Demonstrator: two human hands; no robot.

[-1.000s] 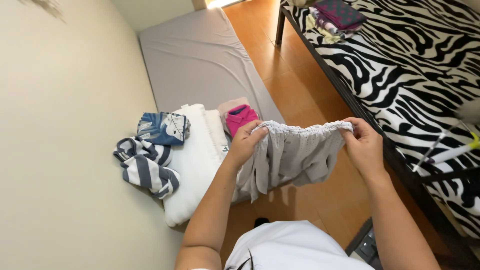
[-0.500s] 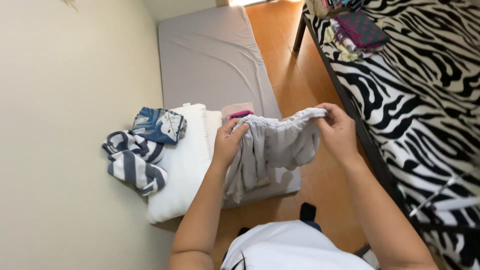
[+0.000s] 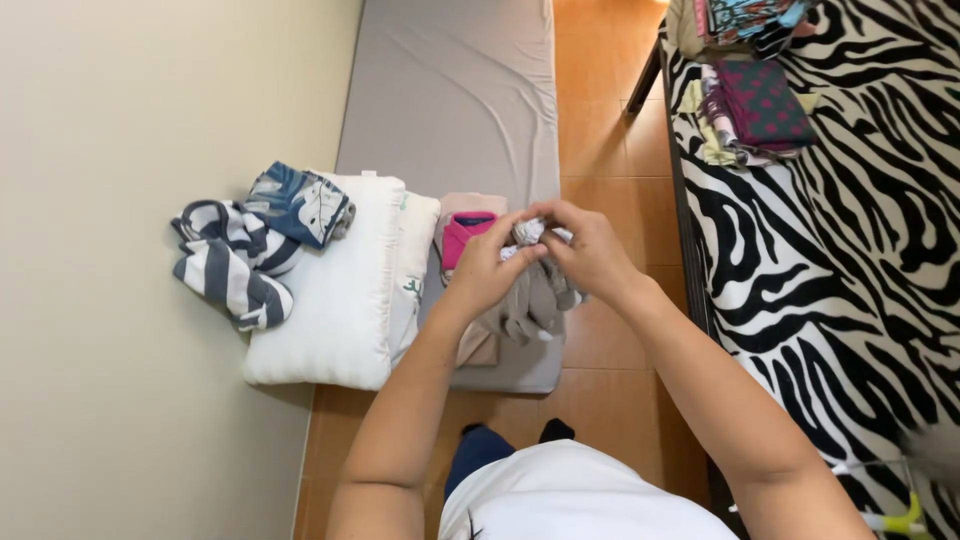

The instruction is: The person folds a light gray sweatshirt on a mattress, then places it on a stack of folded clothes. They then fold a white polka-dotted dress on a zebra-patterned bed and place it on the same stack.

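While both hands [image 3: 540, 255] pinch its bunched top, fingers closed, the grey garment [image 3: 530, 305] hangs lengthwise downward.

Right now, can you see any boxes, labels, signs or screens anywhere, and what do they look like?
No boxes, signs or screens show.
Small green mark: printed on the edge of the white pillow on the grey mattress; too small to make out.
Everything else is cloth: the grey garment bunched between the left hand and right hand, and a pink folded piece behind it.
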